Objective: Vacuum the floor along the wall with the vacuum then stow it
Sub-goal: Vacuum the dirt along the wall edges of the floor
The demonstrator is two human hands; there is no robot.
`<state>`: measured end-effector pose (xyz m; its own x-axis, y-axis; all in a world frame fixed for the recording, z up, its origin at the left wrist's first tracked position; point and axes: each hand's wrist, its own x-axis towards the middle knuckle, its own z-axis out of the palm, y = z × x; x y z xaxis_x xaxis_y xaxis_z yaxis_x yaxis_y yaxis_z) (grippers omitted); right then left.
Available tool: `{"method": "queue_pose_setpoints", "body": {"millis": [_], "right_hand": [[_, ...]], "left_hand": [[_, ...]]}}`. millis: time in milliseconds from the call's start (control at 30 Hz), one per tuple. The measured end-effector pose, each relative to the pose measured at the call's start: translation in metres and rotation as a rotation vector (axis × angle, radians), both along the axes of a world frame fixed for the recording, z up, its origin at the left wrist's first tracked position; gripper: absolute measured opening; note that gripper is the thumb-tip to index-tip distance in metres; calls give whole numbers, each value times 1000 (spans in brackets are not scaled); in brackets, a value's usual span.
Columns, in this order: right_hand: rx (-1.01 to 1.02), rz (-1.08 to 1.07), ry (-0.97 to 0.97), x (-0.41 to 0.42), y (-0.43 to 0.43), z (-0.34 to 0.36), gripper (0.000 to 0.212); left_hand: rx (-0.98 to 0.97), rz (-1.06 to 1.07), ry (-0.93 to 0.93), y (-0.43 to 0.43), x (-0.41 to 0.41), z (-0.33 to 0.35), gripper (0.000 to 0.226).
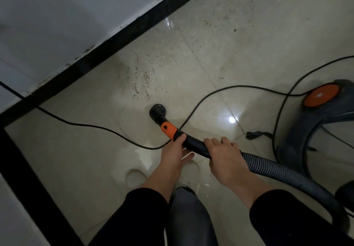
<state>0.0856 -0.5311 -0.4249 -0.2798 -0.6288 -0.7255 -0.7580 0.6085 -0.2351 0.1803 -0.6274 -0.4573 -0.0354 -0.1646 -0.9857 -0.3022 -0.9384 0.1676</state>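
The vacuum's black nozzle [158, 111] points down at the cream tiled floor, with an orange collar [168, 130] behind it. My left hand [175, 153] holds the black tube just behind the collar, thumb on top. Further back, where the ribbed grey hose [272, 167] begins, my right hand [225, 155] grips the tube from above. The hose runs off to the lower right. The vacuum body [314, 115], dark grey with an orange wheel cap [320, 95], stands at the right edge. Dark specks of dirt [147, 81] lie on the tiles ahead of the nozzle, near the black skirting [107, 44].
A white wall [57, 16] with black skirting runs diagonally across the upper left, and a second black strip [24, 178] borders the left. A black power cable [86, 126] loops over the floor under the tube. A dark strap [254, 134] lies by the vacuum. My foot [138, 175] is below my hands.
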Motion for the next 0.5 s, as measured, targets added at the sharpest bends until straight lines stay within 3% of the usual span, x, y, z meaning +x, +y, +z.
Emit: {"method": "queue_pose_setpoints", "body": {"millis": [200,500], "right_hand": [[45,-44,0,-10,22,4,43],[92,-96,13,-28,46,5,42]], "left_hand": [[13,-79,-19,16,-18,1,24],[26,-138,-18,40,-42,0,30]]}}
